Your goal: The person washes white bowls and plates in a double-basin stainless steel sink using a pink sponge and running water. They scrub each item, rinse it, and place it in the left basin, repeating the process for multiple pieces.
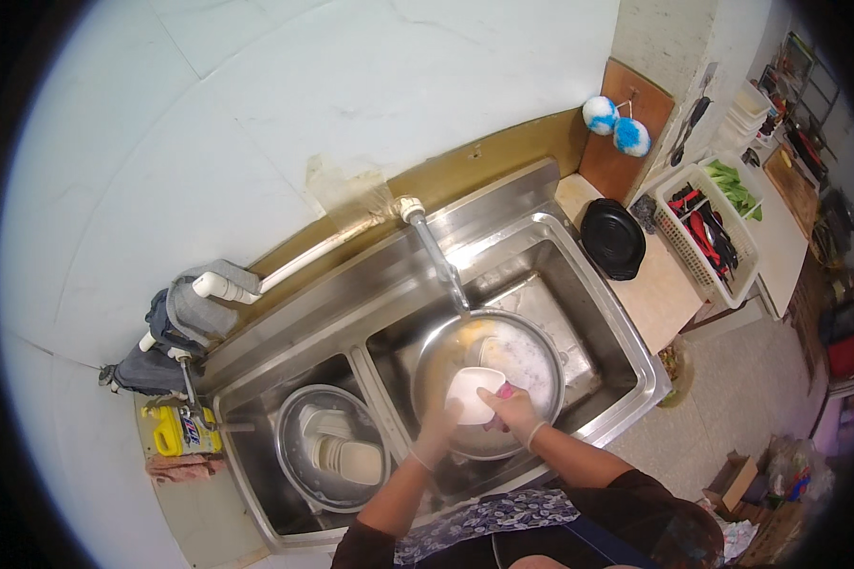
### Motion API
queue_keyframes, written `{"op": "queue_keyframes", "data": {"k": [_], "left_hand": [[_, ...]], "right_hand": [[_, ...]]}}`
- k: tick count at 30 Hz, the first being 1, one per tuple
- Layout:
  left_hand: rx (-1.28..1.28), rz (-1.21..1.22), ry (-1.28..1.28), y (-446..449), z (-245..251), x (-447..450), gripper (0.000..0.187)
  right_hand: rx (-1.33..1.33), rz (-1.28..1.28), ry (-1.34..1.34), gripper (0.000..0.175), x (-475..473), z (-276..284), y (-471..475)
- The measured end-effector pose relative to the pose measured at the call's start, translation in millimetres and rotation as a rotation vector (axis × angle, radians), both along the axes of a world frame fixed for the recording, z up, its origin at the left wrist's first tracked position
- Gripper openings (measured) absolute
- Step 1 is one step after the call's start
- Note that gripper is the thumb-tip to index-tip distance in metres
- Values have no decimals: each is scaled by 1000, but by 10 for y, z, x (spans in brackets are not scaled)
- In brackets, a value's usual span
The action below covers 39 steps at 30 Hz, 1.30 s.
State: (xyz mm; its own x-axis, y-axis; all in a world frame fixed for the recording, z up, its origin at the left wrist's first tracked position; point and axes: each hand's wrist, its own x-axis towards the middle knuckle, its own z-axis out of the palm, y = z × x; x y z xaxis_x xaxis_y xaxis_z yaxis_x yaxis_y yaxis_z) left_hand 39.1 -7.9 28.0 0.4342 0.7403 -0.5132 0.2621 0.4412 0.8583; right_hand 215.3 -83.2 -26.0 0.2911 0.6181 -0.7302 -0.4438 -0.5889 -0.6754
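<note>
A white bowl [473, 393] is tilted up over a large round metal basin [556, 398] of sudsy water. Around its left side my left hand [442, 421] grips the bowl, partly blurred. My right hand [516, 414] presses a pink cloth or scrubber [504, 390] against the bowl's right edge, thumb on the bowl. Both hands wear thin clear gloves. Another pale dish [489, 353] shows through the foam. The basin sits in the right compartment of a stainless steel double sink [612, 313], under a metal faucet [438, 257].
In the left compartment, a second metal basin [290, 466] holds several pale bowls [352, 459] in water. A yellow detergent jug [178, 430] stands by the left rim. Right of the sink are a black oval dish [613, 239], a white utensil basket [744, 281] and leafy greens [733, 187].
</note>
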Motion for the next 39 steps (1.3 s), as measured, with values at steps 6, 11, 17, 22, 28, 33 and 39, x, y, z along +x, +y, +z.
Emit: {"op": "queue_keyframes", "data": {"k": [6, 11, 17, 22, 28, 33, 39], "left_hand": [[379, 262, 240, -242, -378, 218, 58], [558, 40, 303, -251, -196, 214, 59], [519, -160, 407, -251, 135, -22, 57], [749, 37, 610, -123, -169, -856, 49], [618, 171, 755, -443, -544, -2287, 33], [-99, 1114, -42, -775, -812, -2700, 35], [-75, 1054, 109, -953, -1290, -2893, 48]], "right_hand": [[163, -111, 348, 22, -383, -455, -5], [170, -92, 272, 20, -293, -551, -107], [216, 212, -320, 24, 40, -393, 39], [245, 22, -208, 36, 290, -515, 283], [-82, 375, -655, 83, 323, -662, 736], [-216, 497, -833, 125, -39, -965, 975], [54, 573, -762, 67, 90, -1416, 1039]]}}
